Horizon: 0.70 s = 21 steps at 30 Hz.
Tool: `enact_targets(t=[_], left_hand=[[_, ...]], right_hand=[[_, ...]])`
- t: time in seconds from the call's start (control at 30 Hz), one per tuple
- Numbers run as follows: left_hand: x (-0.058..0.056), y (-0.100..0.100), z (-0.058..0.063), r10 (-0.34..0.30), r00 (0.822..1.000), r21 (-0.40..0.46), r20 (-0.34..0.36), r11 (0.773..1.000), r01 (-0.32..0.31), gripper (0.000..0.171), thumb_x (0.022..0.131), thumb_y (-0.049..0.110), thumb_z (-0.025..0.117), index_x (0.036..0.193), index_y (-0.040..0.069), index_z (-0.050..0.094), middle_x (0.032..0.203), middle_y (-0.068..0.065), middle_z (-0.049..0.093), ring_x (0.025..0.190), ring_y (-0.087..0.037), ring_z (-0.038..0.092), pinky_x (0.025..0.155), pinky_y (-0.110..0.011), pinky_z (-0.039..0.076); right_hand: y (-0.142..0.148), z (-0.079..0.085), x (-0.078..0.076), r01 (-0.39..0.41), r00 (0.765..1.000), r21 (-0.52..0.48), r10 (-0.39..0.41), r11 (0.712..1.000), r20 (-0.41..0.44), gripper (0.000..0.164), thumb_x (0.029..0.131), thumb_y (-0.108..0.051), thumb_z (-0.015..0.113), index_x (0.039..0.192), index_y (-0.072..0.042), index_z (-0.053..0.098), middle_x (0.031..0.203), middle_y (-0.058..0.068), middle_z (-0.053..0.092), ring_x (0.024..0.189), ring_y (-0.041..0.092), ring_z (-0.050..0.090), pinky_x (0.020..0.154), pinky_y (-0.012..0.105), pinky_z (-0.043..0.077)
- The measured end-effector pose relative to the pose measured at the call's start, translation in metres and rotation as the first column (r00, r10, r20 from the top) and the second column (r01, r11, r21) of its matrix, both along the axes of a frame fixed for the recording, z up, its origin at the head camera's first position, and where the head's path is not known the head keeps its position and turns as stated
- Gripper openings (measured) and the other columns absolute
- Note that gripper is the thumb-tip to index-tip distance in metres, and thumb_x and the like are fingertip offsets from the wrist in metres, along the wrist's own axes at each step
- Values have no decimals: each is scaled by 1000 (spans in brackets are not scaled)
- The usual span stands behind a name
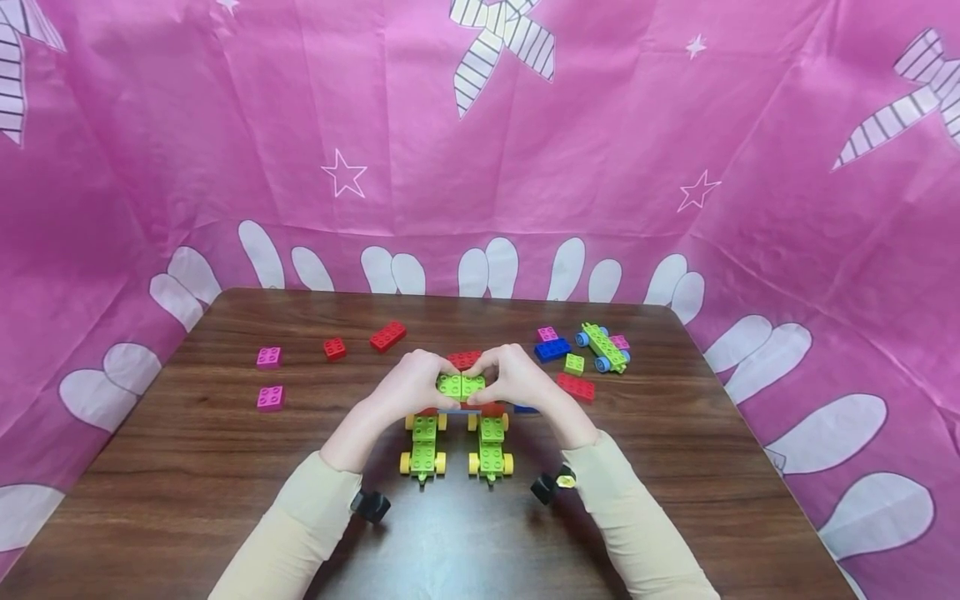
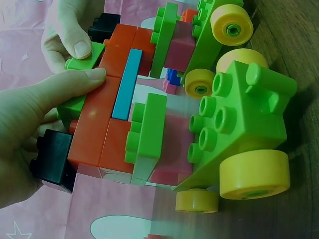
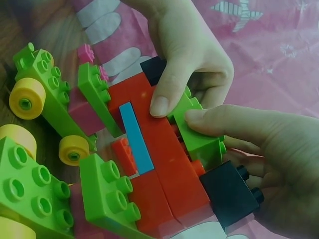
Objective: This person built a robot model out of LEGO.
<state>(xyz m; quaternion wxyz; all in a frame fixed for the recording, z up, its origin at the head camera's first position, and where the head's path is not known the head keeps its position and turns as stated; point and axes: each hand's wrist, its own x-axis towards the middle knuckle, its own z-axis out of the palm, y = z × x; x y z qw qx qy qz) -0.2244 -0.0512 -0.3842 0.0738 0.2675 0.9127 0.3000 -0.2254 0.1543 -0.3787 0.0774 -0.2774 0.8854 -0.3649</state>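
Note:
Both hands meet over a brick build at the table's middle. Red bricks (image 3: 172,164) form its upper body, with a blue strip (image 2: 127,87) set in the face and black bricks (image 2: 52,159) at the ends. Below, pink bricks (image 2: 180,52) join it to two green wheeled bases (image 1: 423,446) with yellow wheels. Two green bricks (image 1: 450,387) lie side by side on top. My left hand (image 1: 408,377) grips the build, thumb on the red face, its other fingers largely hidden behind. My right hand (image 1: 517,379) pinches the right green brick (image 3: 199,142), thumb against its side.
Pink bricks (image 1: 271,397) and red bricks (image 1: 387,336) lie to the left. At the right are a blue brick (image 1: 552,349), a small green brick (image 1: 574,363), a red brick (image 1: 575,387) and a green base with blue wheels (image 1: 603,347). A pink curtain (image 1: 525,183) hangs behind the table.

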Motion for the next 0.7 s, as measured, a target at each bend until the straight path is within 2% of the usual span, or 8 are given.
enact_targets(t=[0.43, 0.7], left_hand=[[-1, -1, 2, -1, 1000, 6, 4, 1000, 1, 41, 71, 23, 89, 108, 10, 75, 96, 0, 75, 77, -10, 60, 74, -27, 55], [-1, -5, 0, -65, 997, 8, -41, 998, 66, 39, 73, 24, 87, 108, 10, 75, 100, -1, 75, 85, -10, 66, 81, -28, 57]], right_hand=[[2, 1, -3, -22, 1000, -17, 22, 1000, 0, 32, 74, -14, 85, 104, -4, 76, 95, 8, 74, 70, 10, 61, 63, 24, 57], [2, 0, -3, -22, 1000, -16, 22, 1000, 4, 33, 74, -15, 86, 103, -5, 76, 93, 7, 74, 65, 11, 58, 58, 26, 55]])
